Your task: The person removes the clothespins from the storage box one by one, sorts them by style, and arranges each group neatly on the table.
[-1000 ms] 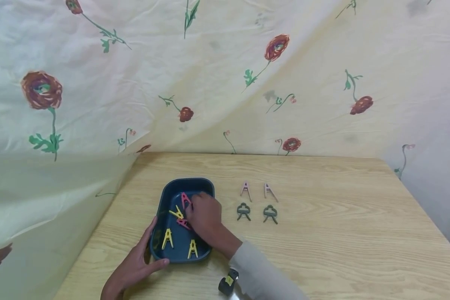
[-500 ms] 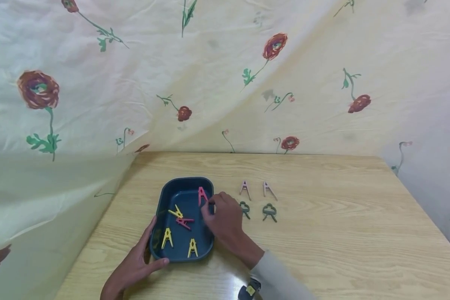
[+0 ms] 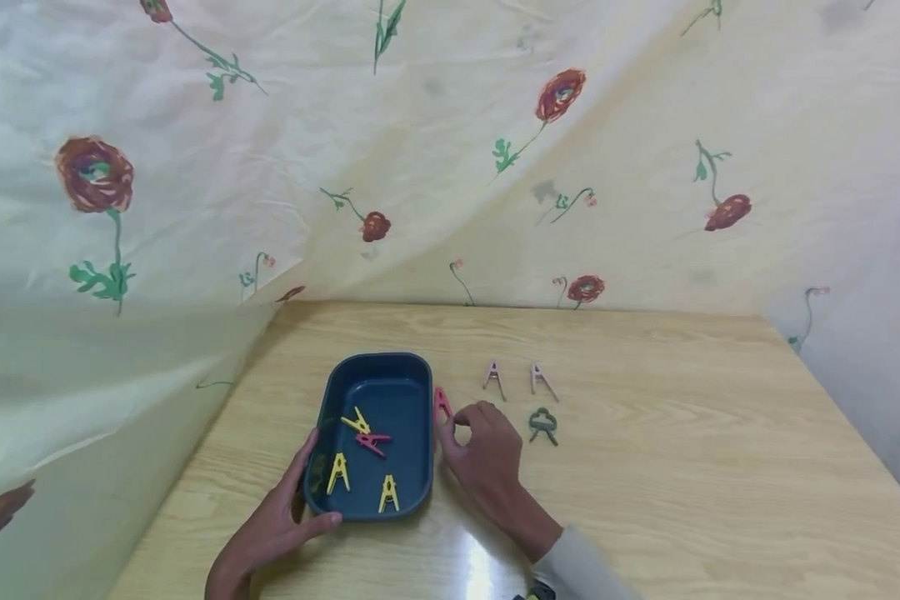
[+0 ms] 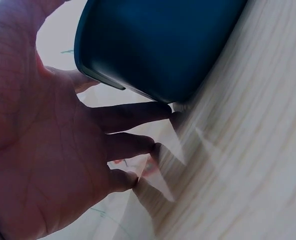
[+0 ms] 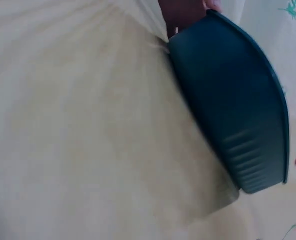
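My right hand [image 3: 486, 450] pinches the pink clothespin [image 3: 441, 402] by its near end; my left hand [image 3: 273, 523] spreads wide against the blue tray [image 3: 385, 403] between them. Likely light, stiff plastic, best held right there.

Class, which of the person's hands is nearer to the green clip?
Right. The right hand is just left of the green clip, pinching a hot-pink clip; the left hand is farther, against the tray at its near left corner.
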`<action>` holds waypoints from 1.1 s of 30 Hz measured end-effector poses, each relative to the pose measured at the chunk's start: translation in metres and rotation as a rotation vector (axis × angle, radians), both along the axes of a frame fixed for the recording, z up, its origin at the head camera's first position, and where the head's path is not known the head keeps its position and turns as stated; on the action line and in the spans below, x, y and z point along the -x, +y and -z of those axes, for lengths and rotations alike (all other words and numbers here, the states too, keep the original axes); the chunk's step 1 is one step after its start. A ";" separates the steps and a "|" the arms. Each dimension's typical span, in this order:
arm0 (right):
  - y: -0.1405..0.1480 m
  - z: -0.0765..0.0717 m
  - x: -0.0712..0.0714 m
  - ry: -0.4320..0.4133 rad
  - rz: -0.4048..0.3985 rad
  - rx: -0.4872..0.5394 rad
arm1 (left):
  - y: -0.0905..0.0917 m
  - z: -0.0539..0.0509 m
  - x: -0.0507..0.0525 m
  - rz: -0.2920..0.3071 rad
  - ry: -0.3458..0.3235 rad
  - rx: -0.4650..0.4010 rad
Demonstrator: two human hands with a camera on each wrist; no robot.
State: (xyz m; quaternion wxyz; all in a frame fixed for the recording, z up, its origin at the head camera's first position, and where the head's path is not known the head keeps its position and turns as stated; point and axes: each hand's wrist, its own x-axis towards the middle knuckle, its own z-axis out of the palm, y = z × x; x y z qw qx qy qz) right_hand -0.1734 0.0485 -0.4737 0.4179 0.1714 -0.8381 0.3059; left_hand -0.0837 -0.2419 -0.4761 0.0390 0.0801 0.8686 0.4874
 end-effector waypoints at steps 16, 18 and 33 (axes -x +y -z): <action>0.024 0.021 -0.026 -0.380 0.038 0.013 | 0.000 0.001 -0.001 0.002 0.005 0.018; 0.025 0.020 -0.030 -0.448 0.033 0.014 | 0.000 0.001 -0.001 -0.004 0.001 0.024; 0.018 0.021 -0.050 -0.446 0.058 -0.166 | -0.001 0.001 0.001 0.014 -0.002 0.002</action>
